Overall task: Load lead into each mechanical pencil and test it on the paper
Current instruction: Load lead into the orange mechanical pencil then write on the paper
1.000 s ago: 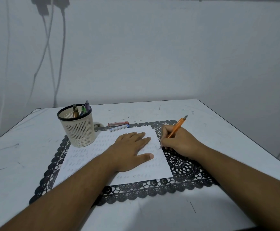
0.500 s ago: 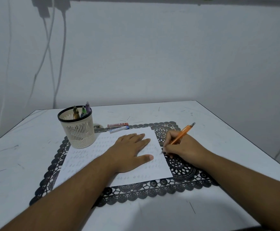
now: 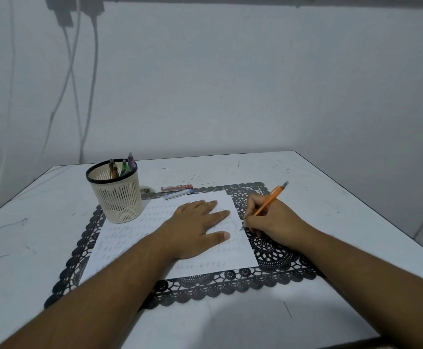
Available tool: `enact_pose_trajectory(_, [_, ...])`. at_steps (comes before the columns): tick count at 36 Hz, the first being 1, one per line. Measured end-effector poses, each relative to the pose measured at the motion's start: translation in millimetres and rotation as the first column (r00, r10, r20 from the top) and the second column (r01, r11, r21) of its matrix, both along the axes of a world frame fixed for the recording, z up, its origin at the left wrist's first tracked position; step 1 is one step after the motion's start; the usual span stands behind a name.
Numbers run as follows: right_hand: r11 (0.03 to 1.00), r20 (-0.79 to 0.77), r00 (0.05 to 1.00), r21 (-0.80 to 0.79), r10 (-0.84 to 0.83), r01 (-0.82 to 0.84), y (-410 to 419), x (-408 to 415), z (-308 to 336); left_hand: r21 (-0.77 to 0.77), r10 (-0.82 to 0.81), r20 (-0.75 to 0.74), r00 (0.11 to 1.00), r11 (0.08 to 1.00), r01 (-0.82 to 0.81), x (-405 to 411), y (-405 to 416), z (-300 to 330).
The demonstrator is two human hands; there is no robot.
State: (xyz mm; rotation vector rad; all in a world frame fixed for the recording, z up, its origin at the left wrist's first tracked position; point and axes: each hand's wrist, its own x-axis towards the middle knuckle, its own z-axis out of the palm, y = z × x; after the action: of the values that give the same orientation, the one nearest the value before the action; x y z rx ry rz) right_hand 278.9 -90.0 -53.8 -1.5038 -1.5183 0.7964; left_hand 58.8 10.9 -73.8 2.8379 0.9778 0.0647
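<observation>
The right hand (image 3: 273, 220) holds an orange mechanical pencil (image 3: 268, 201) in a pinching grip, tip down at the right edge of the paper (image 3: 135, 238), while the left hand (image 3: 195, 227) lies flat with fingers spread on the sheet, just left of that grip. Farther left on the white table (image 3: 41, 210), a beige slotted pen cup (image 3: 116, 192) holds several pencils (image 3: 123, 166) standing upright. Beyond the left hand's fingertips lie two lead cases (image 3: 177, 190), at the far edge of a black lace mat (image 3: 276, 255).
</observation>
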Motion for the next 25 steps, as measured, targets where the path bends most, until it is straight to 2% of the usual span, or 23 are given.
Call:
enact_pose_trajectory(19, [0.999,0.038,0.999,0.007,0.032,-0.032,-1.9,-2.2,-0.9,-0.013,0.007,-0.001,1.0,1.0,-0.007,-0.1,-1.3,1.3])
enact_pose_trajectory(25, [1.0,0.023,1.0,0.01,-0.009,0.008,-2.5,-1.0,-0.1,-0.008,0.001,-0.003,1.0,1.0,-0.001,0.1,-1.5,1.6])
